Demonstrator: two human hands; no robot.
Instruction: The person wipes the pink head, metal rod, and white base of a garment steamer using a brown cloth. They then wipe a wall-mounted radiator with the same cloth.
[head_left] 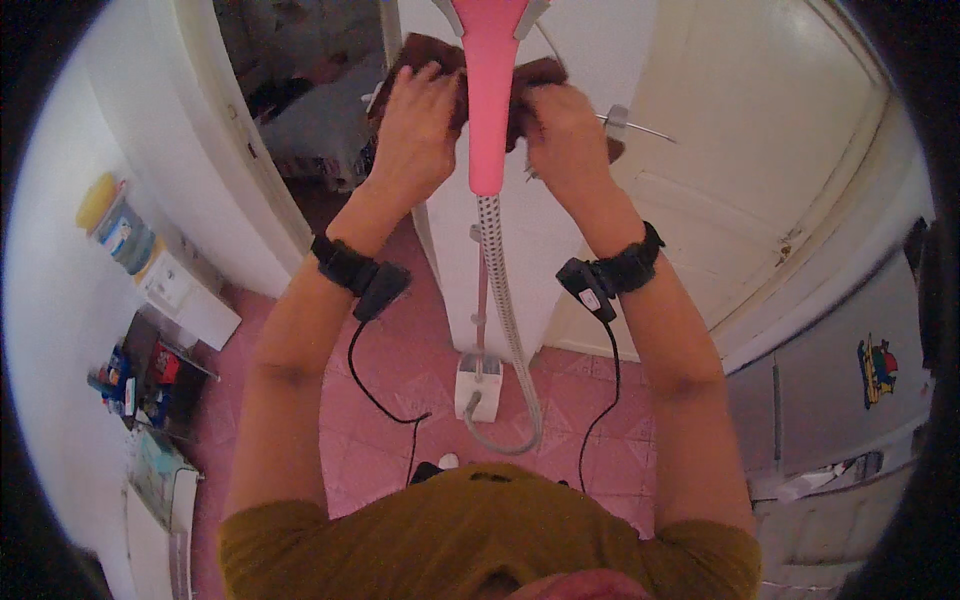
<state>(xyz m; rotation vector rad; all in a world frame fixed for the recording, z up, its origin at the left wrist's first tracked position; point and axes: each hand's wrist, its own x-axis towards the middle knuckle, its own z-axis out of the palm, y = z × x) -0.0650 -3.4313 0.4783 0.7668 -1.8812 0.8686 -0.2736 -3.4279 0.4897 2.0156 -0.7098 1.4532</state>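
Both my arms reach up to a dark brown cloth, which looks like a garment. Its left part is in my left hand, with the fingers curled over it. My right hand pinches the cloth on the other side; its fingertips are slightly blurred. Between my hands a pink steamer head hangs handle down, hiding the middle of the cloth. From the handle a grey woven hose loops down to the white steamer base on the floor. A thin metal rod with a grey clip sticks out beside my right hand.
The steamer's pole rises in front of a white wall. An open doorway is at the left, a cream door at the right. A water dispenser stands far left, a grey fridge at right. Cables hang from both wrist straps.
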